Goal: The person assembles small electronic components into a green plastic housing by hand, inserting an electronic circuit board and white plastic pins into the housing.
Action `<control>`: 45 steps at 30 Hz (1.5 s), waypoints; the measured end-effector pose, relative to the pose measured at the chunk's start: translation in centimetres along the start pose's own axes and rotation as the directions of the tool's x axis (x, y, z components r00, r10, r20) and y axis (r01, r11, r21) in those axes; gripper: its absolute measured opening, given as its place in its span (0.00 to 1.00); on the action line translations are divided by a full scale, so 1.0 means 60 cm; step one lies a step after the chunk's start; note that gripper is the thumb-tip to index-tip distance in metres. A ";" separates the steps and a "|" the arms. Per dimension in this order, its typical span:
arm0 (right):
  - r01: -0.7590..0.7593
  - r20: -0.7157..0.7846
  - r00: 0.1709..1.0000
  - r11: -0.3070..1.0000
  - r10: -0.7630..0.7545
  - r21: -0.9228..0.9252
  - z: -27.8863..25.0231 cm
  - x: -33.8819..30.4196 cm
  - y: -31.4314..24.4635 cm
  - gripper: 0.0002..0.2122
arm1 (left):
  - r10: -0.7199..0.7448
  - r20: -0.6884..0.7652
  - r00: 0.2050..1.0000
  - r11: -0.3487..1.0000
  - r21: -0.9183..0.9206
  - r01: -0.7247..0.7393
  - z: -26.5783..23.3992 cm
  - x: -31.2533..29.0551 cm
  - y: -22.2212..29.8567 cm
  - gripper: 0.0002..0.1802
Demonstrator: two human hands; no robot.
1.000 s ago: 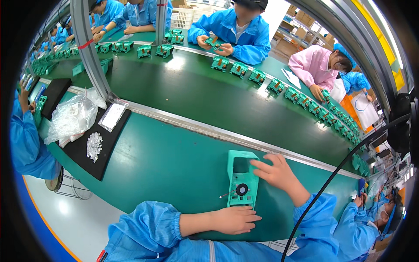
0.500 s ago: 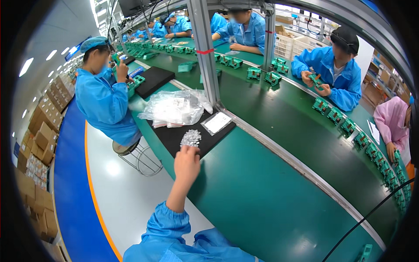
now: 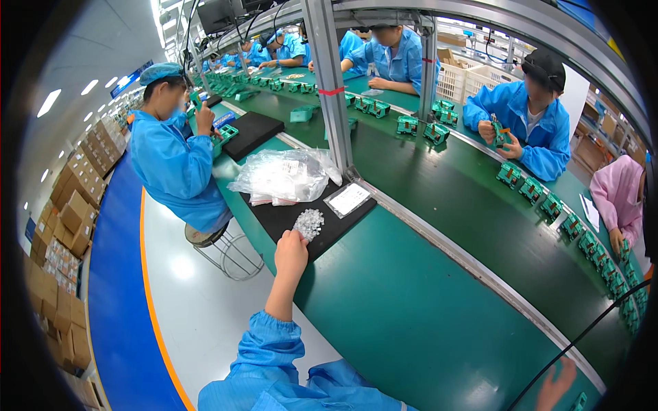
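Observation:
My left hand [image 3: 291, 253] is at the near-left edge of a heap of small clear pieces [image 3: 310, 223], its fingers pinched together; what lies between the fingertips is hidden. Under the heap is a black mat [image 3: 329, 244], which also bears a small packet with a white label [image 3: 348, 199] and a large clear plastic bag [image 3: 277, 175] holding pale contents. At the lower right, my right hand [image 3: 556, 385] shows with its fingers apart, slightly blurred. Nothing is visible in it. Close to it, a green part [image 3: 580, 401] is partly in view at the lower edge.
A metal post [image 3: 327, 89] rises behind the bag. Beyond a metal rail, a dark green conveyor [image 3: 425, 185] carries rows of green housings [image 3: 508, 174]. A black cable [image 3: 576, 339] crosses the lower right. Co-workers in blue [image 3: 175, 164] sit at the left and across the line.
My right hand has come into view at the lower right. My left hand has shifted from the heap's front to its near-left edge. The view has moved slightly.

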State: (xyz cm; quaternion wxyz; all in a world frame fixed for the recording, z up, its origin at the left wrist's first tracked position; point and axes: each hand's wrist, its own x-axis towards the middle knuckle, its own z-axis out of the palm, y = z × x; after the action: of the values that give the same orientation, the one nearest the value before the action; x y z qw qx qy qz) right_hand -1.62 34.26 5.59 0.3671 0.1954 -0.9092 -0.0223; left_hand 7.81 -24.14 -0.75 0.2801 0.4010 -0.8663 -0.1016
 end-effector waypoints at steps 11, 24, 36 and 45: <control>0.199 -0.040 0.937 0.436 -0.346 0.878 0.080 0.120 -0.346 0.10 | 0.236 -0.007 0.972 0.814 -0.545 -0.202 0.005 -0.036 0.136 0.02; -0.134 0.095 0.982 0.254 0.161 0.958 0.143 0.124 -0.287 0.05 | 0.813 0.566 0.135 0.058 -0.310 0.949 0.087 -0.218 0.423 0.07; -0.220 0.197 0.972 0.211 0.127 0.952 0.153 0.124 -0.289 0.06 | 0.737 0.668 0.102 0.027 -0.180 0.983 0.106 -0.222 0.389 0.07; -0.478 0.543 0.839 -0.433 0.034 0.764 0.175 0.128 -0.282 0.03 | 0.673 0.712 0.198 -0.023 -0.248 0.968 0.084 -0.193 0.401 0.05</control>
State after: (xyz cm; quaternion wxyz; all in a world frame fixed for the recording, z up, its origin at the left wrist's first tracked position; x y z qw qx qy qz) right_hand -8.00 14.75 -0.10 -0.0884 0.1686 -0.5847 0.7886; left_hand -4.32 0.15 0.08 -0.1642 0.0692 -0.3281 -0.9277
